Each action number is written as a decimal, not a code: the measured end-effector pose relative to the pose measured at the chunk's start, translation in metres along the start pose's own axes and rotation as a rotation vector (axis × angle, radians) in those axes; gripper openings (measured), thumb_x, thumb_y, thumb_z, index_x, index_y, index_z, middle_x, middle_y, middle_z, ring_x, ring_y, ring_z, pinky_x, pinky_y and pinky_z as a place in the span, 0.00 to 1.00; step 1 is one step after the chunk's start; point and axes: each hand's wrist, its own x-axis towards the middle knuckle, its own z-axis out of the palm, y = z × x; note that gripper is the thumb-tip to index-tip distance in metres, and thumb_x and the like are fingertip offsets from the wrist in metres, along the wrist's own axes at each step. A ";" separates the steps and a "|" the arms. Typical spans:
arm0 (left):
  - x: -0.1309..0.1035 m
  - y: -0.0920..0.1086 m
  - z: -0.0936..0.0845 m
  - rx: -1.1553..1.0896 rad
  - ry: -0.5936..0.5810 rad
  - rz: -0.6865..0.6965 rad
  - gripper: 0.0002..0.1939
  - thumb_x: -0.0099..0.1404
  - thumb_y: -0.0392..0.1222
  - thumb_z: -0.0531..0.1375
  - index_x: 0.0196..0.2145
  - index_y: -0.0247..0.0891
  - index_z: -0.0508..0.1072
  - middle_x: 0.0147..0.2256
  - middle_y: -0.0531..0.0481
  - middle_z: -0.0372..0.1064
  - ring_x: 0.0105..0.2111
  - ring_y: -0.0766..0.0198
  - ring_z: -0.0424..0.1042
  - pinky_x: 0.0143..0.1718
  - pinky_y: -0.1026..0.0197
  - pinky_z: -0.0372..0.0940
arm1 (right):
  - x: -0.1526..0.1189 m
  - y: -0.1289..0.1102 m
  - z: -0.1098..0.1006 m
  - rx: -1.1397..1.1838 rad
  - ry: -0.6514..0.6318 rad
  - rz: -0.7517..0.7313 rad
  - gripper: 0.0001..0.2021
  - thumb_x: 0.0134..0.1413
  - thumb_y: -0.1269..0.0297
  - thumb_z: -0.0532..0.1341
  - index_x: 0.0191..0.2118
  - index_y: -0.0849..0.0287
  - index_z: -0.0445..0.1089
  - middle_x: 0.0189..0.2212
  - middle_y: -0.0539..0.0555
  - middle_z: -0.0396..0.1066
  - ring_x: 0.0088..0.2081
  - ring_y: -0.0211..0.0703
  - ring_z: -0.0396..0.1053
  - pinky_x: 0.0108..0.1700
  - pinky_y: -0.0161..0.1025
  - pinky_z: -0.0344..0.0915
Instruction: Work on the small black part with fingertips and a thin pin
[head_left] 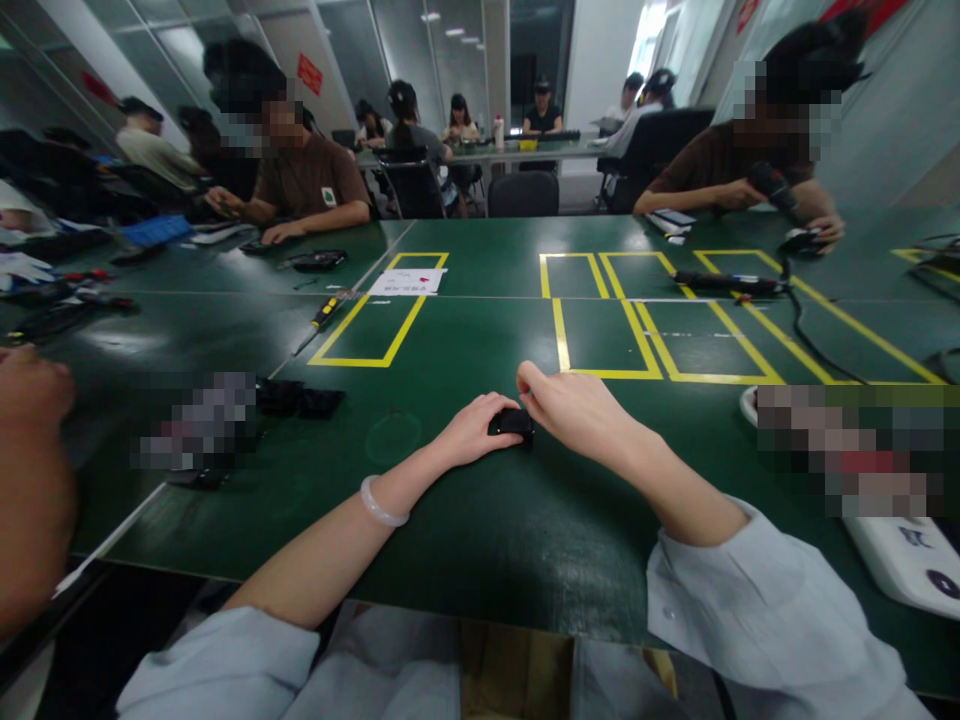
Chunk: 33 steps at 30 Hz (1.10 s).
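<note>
A small black block-like object rests at the green table's surface, just in front of me. My left hand is closed around it, fingers over the far side and thumb along the near side. Close beside it on the right, my right hand is raised with its fingers curled into a pinch. Whatever the right fingers hold, if anything, is hidden or too small to name. The exact kind of the black object does not show.
Yellow tape rectangles mark the green table. A yellow-black screwdriver and white paper lie left. Black pieces are nearer. A white device sits right. Across, a person holds a dark tool; another person's arm enters left.
</note>
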 end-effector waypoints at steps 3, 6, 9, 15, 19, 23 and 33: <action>0.000 0.000 0.000 -0.006 0.009 0.003 0.18 0.60 0.52 0.61 0.44 0.40 0.68 0.41 0.48 0.67 0.43 0.55 0.66 0.45 0.55 0.61 | -0.001 0.000 0.000 0.031 0.032 -0.010 0.09 0.62 0.65 0.46 0.45 0.58 0.59 0.30 0.53 0.74 0.28 0.41 0.70 0.26 0.36 0.45; 0.000 0.000 0.000 -0.002 0.012 0.007 0.17 0.60 0.52 0.61 0.43 0.40 0.68 0.41 0.49 0.67 0.42 0.55 0.66 0.44 0.55 0.61 | -0.001 0.001 0.001 0.026 0.049 -0.007 0.09 0.63 0.63 0.46 0.43 0.58 0.59 0.30 0.52 0.74 0.28 0.42 0.71 0.26 0.36 0.45; 0.000 0.000 0.000 0.010 0.010 0.007 0.18 0.60 0.51 0.61 0.44 0.40 0.68 0.41 0.49 0.67 0.42 0.56 0.66 0.44 0.56 0.61 | 0.000 0.001 0.001 -0.021 0.029 0.008 0.12 0.64 0.58 0.45 0.42 0.58 0.60 0.29 0.53 0.74 0.29 0.44 0.71 0.25 0.36 0.44; -0.001 -0.001 0.000 -0.001 -0.001 0.003 0.18 0.60 0.52 0.61 0.45 0.41 0.68 0.41 0.48 0.67 0.43 0.55 0.66 0.45 0.55 0.61 | 0.000 0.000 -0.001 0.006 0.017 0.010 0.10 0.63 0.64 0.46 0.44 0.58 0.60 0.29 0.53 0.74 0.28 0.43 0.71 0.25 0.36 0.44; 0.000 -0.001 0.000 -0.007 0.007 0.011 0.18 0.60 0.52 0.61 0.44 0.41 0.68 0.41 0.48 0.67 0.43 0.55 0.66 0.45 0.55 0.61 | -0.002 0.000 -0.001 0.019 0.042 -0.004 0.09 0.63 0.64 0.46 0.43 0.58 0.59 0.30 0.53 0.74 0.28 0.42 0.71 0.26 0.36 0.44; 0.000 -0.001 0.000 0.002 0.006 0.002 0.19 0.60 0.53 0.61 0.45 0.40 0.68 0.41 0.48 0.67 0.42 0.55 0.66 0.44 0.55 0.61 | -0.001 0.001 -0.001 -0.020 0.016 0.007 0.12 0.65 0.59 0.45 0.42 0.58 0.60 0.29 0.54 0.74 0.29 0.44 0.71 0.26 0.36 0.44; 0.000 0.001 0.000 0.000 0.000 -0.014 0.19 0.60 0.53 0.61 0.44 0.41 0.68 0.42 0.48 0.66 0.43 0.55 0.66 0.45 0.55 0.61 | -0.002 0.000 -0.001 0.022 0.014 -0.001 0.08 0.62 0.64 0.47 0.44 0.58 0.59 0.31 0.53 0.74 0.30 0.42 0.71 0.26 0.36 0.45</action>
